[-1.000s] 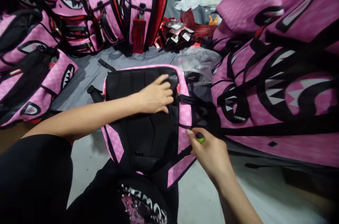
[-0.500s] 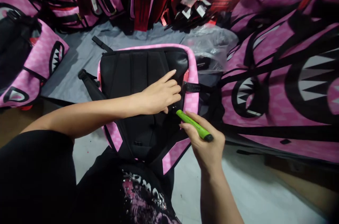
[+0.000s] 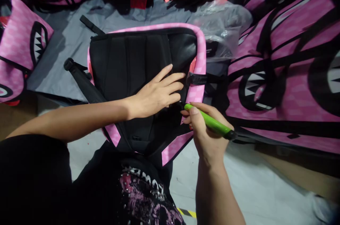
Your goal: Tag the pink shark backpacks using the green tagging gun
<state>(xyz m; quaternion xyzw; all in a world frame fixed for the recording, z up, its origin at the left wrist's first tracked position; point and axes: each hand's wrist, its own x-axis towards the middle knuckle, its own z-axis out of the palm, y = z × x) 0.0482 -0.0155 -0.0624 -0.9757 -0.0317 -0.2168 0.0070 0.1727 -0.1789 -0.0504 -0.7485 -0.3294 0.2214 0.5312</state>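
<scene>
Backpack (image 3: 135, 62): black panel up, on grey-covered worktop (image 3: 63, 51) | left hand (image 3: 156, 97): fingers spread on panel | right hand (image 3: 209, 133): fingers wrapped round green pen-like tool (image 3: 216, 124), tip near left fingertips | technique (judged): brace panel flat, guide tip lightly, left fingers out of its path

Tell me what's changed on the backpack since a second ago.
The right hand, still holding the green pen, has brought its tip inward from the backpack's side to the left fingertips. The left hand now lies lower on the black back, nearer the person. Nothing was let go.
</scene>
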